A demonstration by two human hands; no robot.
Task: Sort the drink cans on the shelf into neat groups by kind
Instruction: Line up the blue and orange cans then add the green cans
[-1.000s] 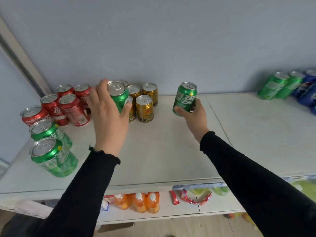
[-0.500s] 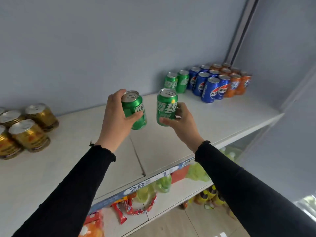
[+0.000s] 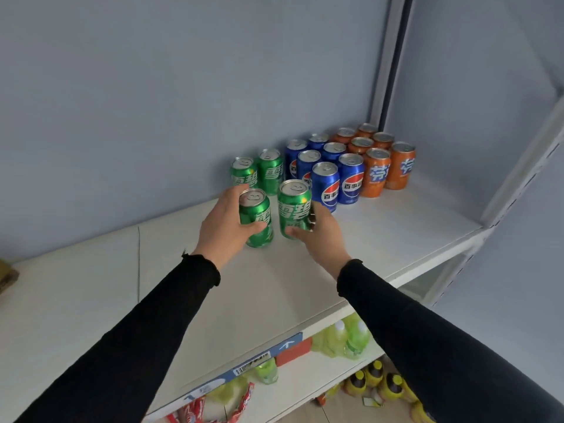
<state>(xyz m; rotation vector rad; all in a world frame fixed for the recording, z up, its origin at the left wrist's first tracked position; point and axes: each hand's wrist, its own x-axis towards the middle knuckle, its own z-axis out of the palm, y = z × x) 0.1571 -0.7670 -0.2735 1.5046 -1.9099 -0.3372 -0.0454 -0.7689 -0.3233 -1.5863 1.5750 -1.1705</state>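
Left hand (image 3: 224, 222) grasps green can (image 3: 255, 217); right hand (image 3: 320, 232) grasps second green can (image 3: 294, 209). Both upright, near two shelved green cans (image 3: 258, 174) on shelf (image 3: 381, 236).

A: What lettering is showing near the green can in the right hand (image 3: 294, 209)?

B: That can itself is showing white Chinese characters, 雪碧, running down its side. Behind it, the two front blue cans (image 3: 338, 184) are displaying the round red, white and blue Pepsi emblem with 百事 across it.

A: And further right of it?

B: The front orange cans (image 3: 389, 170) are showing a large white character, 芬. Below it, the shelf-edge strip (image 3: 253, 361) is carrying a barcode label, too small to read.
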